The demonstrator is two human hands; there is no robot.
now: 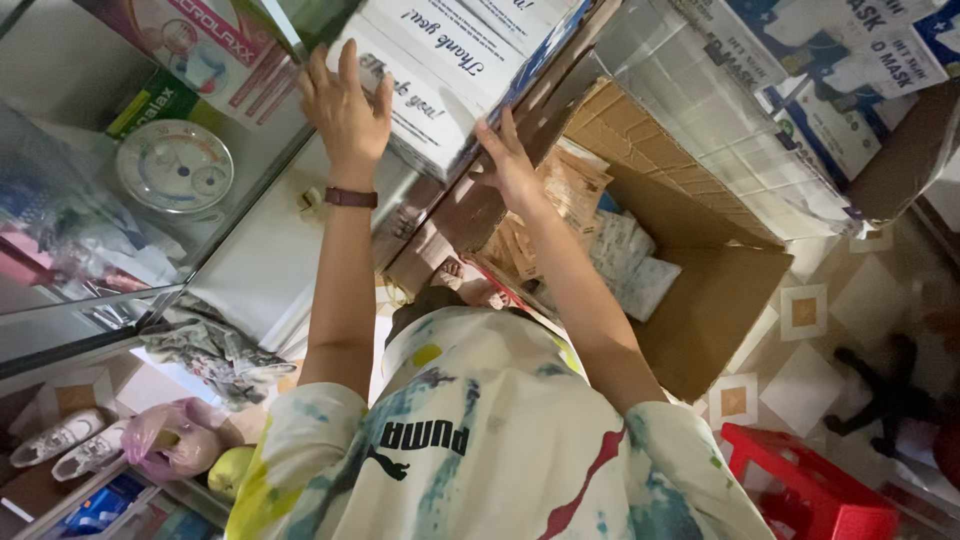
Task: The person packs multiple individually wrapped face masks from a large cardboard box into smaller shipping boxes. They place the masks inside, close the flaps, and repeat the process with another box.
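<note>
Currently I am steadying 1 stack of white boxes (pixel 440 75) overhead, left hand (pixel 345 110) flat and open on its face, right hand (pixel 507 160) spread under its edge above the cardboard carton (pixel 710 300), likely needing a firmer 2-handed grip next.

White boxes (pixel 440 75) with dark script, brown carton (pixel 700 290), red stool (pixel 810 490), paint-splashed white shirt (pixel 490 450).

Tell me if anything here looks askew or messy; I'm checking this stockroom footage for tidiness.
Some clutter stands out. The open cardboard box lies tipped on the floor with packets spilling loosely inside. A crumpled cloth is heaped on a low ledge. Both hands, left and right, press flat against a stack of white boxes.
</note>
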